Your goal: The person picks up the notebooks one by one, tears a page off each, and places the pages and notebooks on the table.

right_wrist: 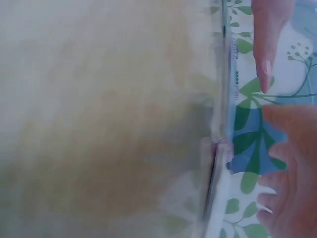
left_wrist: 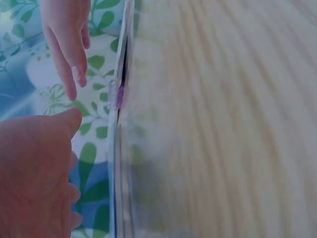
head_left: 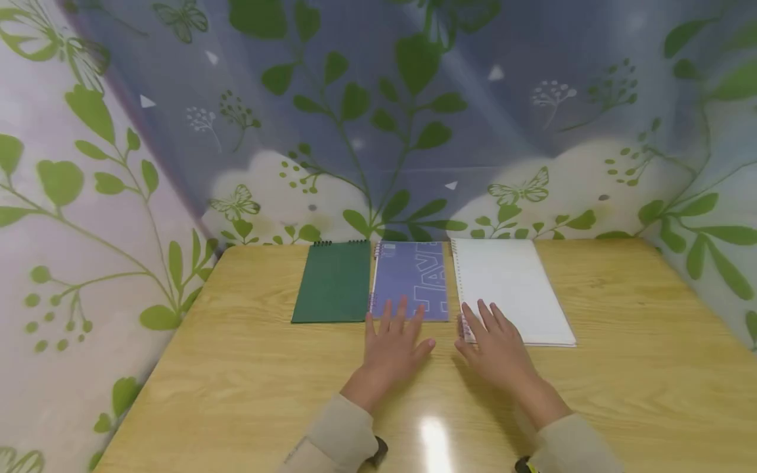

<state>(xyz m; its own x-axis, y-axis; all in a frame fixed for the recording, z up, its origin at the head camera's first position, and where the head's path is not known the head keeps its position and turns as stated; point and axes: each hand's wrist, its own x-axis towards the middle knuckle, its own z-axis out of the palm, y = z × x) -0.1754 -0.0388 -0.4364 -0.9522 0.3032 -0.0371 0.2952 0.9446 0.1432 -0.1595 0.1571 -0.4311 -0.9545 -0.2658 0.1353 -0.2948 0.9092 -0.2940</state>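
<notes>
Three spiral notebooks lie side by side on the wooden table: a dark green one (head_left: 334, 282), a purple one (head_left: 402, 269) with outlined lettering, and a larger white one (head_left: 508, 282). My left hand (head_left: 391, 348), fingers spread, overlaps the front edge of the purple notebook. Over the front left corner of the white notebook is my right hand (head_left: 499, 351), its fingers extended too. Neither hand grips anything. In the left wrist view the left hand (left_wrist: 34, 168) shows at lower left, with the notebooks seen edge-on beside it. The right wrist view has the right hand (right_wrist: 294, 173) at the right edge.
Behind the wooden table (head_left: 248, 381) hangs a patterned cloth (head_left: 378, 144) with green leaves and butterflies, close to the notebooks' far ends. Similar cloth borders the left and right sides. A bright light reflection shows on the tabletop between the forearms.
</notes>
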